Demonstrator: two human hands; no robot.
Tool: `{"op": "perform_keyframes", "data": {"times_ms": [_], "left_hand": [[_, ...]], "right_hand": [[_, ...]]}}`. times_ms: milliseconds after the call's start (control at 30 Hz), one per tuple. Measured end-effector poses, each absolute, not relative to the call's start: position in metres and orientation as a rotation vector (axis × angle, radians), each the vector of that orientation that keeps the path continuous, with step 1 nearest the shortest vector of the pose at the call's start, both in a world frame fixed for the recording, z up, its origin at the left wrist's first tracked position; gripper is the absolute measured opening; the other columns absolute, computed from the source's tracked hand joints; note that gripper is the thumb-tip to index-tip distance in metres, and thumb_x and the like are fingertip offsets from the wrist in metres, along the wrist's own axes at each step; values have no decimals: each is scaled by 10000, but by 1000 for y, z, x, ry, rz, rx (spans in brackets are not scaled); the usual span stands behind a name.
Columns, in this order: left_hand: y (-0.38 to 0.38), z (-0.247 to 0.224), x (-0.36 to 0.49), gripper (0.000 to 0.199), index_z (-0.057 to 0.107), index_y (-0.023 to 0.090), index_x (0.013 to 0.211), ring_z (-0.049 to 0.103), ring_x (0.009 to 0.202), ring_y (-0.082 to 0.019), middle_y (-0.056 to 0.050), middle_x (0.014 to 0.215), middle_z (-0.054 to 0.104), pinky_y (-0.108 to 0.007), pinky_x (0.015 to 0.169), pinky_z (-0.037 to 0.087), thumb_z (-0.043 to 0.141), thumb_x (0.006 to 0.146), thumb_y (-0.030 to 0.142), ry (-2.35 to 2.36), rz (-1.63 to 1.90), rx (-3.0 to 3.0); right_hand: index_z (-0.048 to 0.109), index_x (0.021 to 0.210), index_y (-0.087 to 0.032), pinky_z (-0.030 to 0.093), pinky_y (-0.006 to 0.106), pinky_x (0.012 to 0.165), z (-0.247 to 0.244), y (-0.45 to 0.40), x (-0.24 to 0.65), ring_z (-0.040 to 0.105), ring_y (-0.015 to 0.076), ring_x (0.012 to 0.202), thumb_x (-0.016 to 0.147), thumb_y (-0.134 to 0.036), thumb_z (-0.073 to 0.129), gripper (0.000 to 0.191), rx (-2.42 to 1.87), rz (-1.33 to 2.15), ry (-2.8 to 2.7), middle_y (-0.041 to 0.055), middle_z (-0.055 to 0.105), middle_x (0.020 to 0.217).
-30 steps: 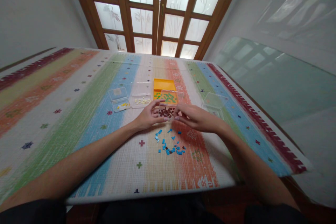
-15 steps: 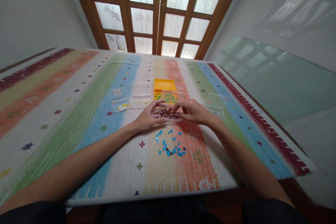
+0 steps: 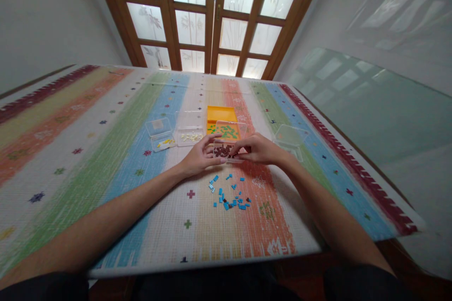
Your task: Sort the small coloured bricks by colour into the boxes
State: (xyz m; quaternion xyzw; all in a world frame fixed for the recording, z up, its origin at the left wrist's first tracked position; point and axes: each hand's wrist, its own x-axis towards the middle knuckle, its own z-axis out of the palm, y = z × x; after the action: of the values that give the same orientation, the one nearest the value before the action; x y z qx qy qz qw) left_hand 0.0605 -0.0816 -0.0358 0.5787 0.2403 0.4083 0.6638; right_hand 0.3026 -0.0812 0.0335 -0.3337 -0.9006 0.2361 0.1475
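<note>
A clear plastic box (image 3: 234, 161) of small brown bricks (image 3: 222, 150) stands open on the table, its clear lid raised at the back. My left hand (image 3: 202, 156) grips the box by its left side, thumb along the front and fingers behind. The fingers of my right hand (image 3: 254, 148) reach down inside the box among the brown bricks, bent together; whether a brick is between the fingertips is hidden. Nearer to me, small blue bricks (image 3: 234, 202) lie scattered on the cloth with a few brown ones among them.
Behind the brown box is an orange box (image 3: 221, 114) with green bricks (image 3: 228, 131). To its left stand clear boxes with cream bricks (image 3: 191, 137) and yellow bricks (image 3: 165, 143). Another open clear box (image 3: 292, 134) lies on the right. A striped cloth (image 3: 169, 230) covers the table.
My right fingertips have shifted slightly left and deeper among the brown bricks. My left hand keeps its hold on the box, and the blue bricks lie as before.
</note>
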Motion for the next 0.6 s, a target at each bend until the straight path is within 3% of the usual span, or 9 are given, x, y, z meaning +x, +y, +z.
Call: {"op": "perform_keyframes", "data": {"times_ms": [267, 600], "left_hand": [[-81, -38, 62, 763, 517, 219, 1346, 683, 1154, -303, -139, 1264, 674, -587, 1088, 477, 895, 683, 198, 517, 941, 1307], [-82, -37, 62, 756, 518, 217, 1357, 674, 1173, -312, -154, 1301, 655, -569, 1077, 489, 881, 693, 192, 530, 940, 1328]], "right_hand": [[764, 963, -179, 368, 243, 619, 41, -83, 306, 517, 102, 589, 858, -172, 624, 175, -1062, 579, -2590, -7, 676, 697], [734, 972, -217, 361, 267, 667, 34, -87, 299, 610, 149, 717, 890, -186, 598, 161, -1318, 177, -2589, 31, 758, 866]]}}
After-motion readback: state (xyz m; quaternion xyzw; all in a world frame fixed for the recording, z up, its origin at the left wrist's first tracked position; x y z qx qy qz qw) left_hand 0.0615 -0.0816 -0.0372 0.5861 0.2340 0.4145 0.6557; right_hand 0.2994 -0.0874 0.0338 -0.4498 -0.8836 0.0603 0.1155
